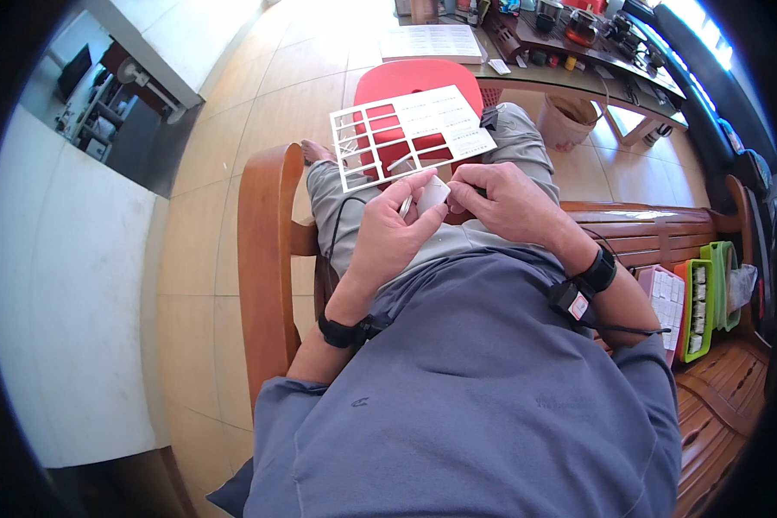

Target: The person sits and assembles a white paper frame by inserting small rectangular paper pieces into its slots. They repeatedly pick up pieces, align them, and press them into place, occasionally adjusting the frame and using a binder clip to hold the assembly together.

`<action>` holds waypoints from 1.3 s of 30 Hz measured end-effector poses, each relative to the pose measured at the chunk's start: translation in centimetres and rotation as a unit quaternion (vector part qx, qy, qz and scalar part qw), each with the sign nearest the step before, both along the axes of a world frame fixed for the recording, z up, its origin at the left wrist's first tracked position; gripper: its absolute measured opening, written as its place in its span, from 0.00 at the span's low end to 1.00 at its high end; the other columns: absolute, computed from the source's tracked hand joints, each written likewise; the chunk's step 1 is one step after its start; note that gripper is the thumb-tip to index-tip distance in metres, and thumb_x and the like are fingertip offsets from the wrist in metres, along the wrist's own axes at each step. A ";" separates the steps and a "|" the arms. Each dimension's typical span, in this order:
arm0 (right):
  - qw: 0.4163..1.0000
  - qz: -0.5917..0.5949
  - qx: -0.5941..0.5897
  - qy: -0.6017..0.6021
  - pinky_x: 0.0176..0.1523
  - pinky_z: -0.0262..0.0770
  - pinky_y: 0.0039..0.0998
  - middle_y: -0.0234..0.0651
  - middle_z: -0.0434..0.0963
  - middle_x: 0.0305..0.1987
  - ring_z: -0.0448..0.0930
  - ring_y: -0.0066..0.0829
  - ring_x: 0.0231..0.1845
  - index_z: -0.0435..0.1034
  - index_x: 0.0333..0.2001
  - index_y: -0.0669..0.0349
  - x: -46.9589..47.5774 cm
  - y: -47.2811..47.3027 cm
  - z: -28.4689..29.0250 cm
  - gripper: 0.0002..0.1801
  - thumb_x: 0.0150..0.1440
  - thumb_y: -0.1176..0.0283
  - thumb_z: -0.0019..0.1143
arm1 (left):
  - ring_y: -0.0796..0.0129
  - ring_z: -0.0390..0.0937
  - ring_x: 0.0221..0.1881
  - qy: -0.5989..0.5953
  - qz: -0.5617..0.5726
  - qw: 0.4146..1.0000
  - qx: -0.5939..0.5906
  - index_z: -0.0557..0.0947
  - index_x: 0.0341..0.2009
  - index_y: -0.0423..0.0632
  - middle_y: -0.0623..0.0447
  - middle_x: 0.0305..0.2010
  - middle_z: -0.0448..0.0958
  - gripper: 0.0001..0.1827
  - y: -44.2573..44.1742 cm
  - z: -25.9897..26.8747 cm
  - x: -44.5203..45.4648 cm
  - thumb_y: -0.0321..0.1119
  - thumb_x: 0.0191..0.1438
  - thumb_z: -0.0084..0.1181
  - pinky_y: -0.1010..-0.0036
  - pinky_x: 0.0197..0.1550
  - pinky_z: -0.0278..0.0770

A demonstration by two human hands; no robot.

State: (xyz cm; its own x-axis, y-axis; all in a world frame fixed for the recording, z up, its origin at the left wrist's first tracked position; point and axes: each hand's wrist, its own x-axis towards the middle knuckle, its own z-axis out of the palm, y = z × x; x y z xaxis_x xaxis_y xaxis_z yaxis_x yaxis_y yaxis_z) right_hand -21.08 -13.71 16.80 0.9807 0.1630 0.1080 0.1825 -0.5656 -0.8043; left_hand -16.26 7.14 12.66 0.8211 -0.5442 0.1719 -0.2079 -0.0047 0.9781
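Observation:
My left hand point(395, 226) holds a small white card piece point(432, 195) between thumb and fingers, above my lap. Another thin pale piece point(405, 207) is tucked among the same fingers. My right hand point(502, 197) is pinched close at the card's right edge. A bit of a small dark object point(481, 192) shows between its thumb and forefinger; the rest is hidden. Just beyond both hands, a white die-cut sheet point(427, 120) lies on a red plastic stool point(421, 72). Several rectangles are cut out of its left and near parts, and printed ones stay at the right.
A black binder clip point(489, 118) sits at the sheet's right edge. Beyond is a table with a paper stack point(432, 43) and a tea tray point(576, 48). A bucket point(566, 123) stands below. On the wooden bench, right, are a pink box point(664, 298) and a green basket point(704, 324) with white pieces.

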 end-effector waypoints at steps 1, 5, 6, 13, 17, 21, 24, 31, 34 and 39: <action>1.000 0.003 0.009 -0.004 0.37 0.77 0.36 0.41 0.81 0.28 0.82 0.35 0.29 0.76 0.36 0.67 0.1 0.0 -0.3 0.18 0.70 0.63 0.51 | 0.83 0.71 0.40 -0.010 0.013 1.000 -0.001 0.79 0.63 0.37 0.60 0.43 0.74 0.26 0.0 0.1 -0.2 0.30 0.61 0.66 0.83 0.41 0.74; 0.984 0.013 0.168 0.055 0.34 0.74 0.27 0.32 0.81 0.31 0.77 0.21 0.29 0.76 0.36 0.67 0.6 0.6 -1.8 0.20 0.74 0.63 0.48 | 0.83 0.71 0.39 -0.058 0.040 0.997 -0.003 0.77 0.64 0.35 0.63 0.39 0.74 0.27 0.0 0.3 -0.1 0.31 0.62 0.65 0.85 0.42 0.71; 0.977 0.036 0.202 0.057 0.34 0.72 0.25 0.30 0.81 0.32 0.75 0.19 0.29 0.76 0.36 0.66 0.7 0.5 -2.0 0.19 0.74 0.63 0.47 | 0.83 0.70 0.39 -0.048 0.041 0.998 0.013 0.78 0.64 0.35 0.63 0.39 0.74 0.27 0.3 0.4 -0.1 0.31 0.62 0.64 0.85 0.42 0.71; 0.915 0.071 0.370 0.145 0.33 0.66 0.17 0.26 0.80 0.33 0.67 0.10 0.29 0.76 0.39 0.60 1.1 0.2 -3.2 0.16 0.75 0.62 0.47 | 0.84 0.69 0.40 0.064 -0.017 0.992 -0.103 0.77 0.64 0.36 0.63 0.39 0.73 0.27 0.1 0.5 -0.2 0.30 0.63 0.64 0.85 0.43 0.69; 0.947 0.086 0.283 0.125 0.35 0.69 0.18 0.27 0.80 0.33 0.70 0.11 0.30 0.76 0.38 0.61 1.2 0.0 -3.3 0.17 0.75 0.62 0.48 | 0.82 0.72 0.39 -0.001 0.027 0.998 -0.057 0.78 0.61 0.35 0.60 0.39 0.73 0.25 0.4 0.5 0.0 0.29 0.61 0.64 0.83 0.41 0.74; 0.977 0.062 0.187 0.083 0.39 0.74 0.20 0.27 0.80 0.32 0.75 0.13 0.34 0.77 0.38 0.64 1.1 -0.4 -3.1 0.18 0.74 0.62 0.50 | 0.69 0.80 0.40 -0.159 0.086 0.983 -0.018 0.81 0.59 0.37 0.50 0.42 0.80 0.26 0.1 0.2 0.7 0.30 0.56 0.67 0.75 0.42 0.78; 0.974 -0.077 0.194 0.083 0.35 0.68 0.18 0.26 0.81 0.35 0.71 0.11 0.31 0.77 0.41 0.62 1.5 0.0 -2.7 0.15 0.73 0.61 0.52 | 0.59 0.83 0.41 -0.275 0.124 0.953 0.024 0.81 0.58 0.38 0.42 0.44 0.82 0.26 0.2 0.1 0.8 0.31 0.54 0.68 0.69 0.42 0.81; 0.984 -0.017 0.177 -0.008 0.44 0.77 0.23 0.33 0.82 0.38 0.77 0.17 0.38 0.76 0.45 0.69 1.2 0.0 -2.4 0.18 0.71 0.60 0.56 | 0.67 0.79 0.32 -0.124 0.100 0.986 0.053 0.81 0.57 0.40 0.46 0.39 0.82 0.22 0.4 -2.1 1.8 0.35 0.59 0.60 0.72 0.29 0.77; 0.995 -0.091 0.048 -0.007 0.45 0.76 0.27 0.33 0.82 0.37 0.78 0.19 0.38 0.77 0.43 0.69 3.8 -2.3 -3.2 0.19 0.70 0.60 0.57 | 0.71 0.72 0.26 0.261 -0.066 0.962 -0.052 0.79 0.59 0.41 0.50 0.33 0.79 0.22 0.1 -5.2 4.2 0.39 0.65 0.50 0.76 0.22 0.68; 0.973 -0.170 -0.154 -0.009 0.47 0.78 0.37 0.44 0.84 0.38 0.83 0.39 0.40 0.78 0.42 0.66 6.5 -7.0 -5.6 0.19 0.64 0.58 0.62 | 0.70 0.69 0.24 0.561 -0.156 0.799 -0.153 0.75 0.54 0.44 0.54 0.27 0.73 0.20 -1.7 -11.6 6.1 0.46 0.70 0.43 0.78 0.19 0.64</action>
State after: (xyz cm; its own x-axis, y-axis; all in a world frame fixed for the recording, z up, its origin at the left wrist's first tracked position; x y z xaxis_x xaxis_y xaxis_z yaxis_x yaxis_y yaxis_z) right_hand -14.56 -20.69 11.25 0.9820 -0.1437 0.1227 -0.0451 -0.8090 -0.5861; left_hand -10.17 5.47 1.07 0.3847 -0.8258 -0.4124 0.8555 0.1513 0.4952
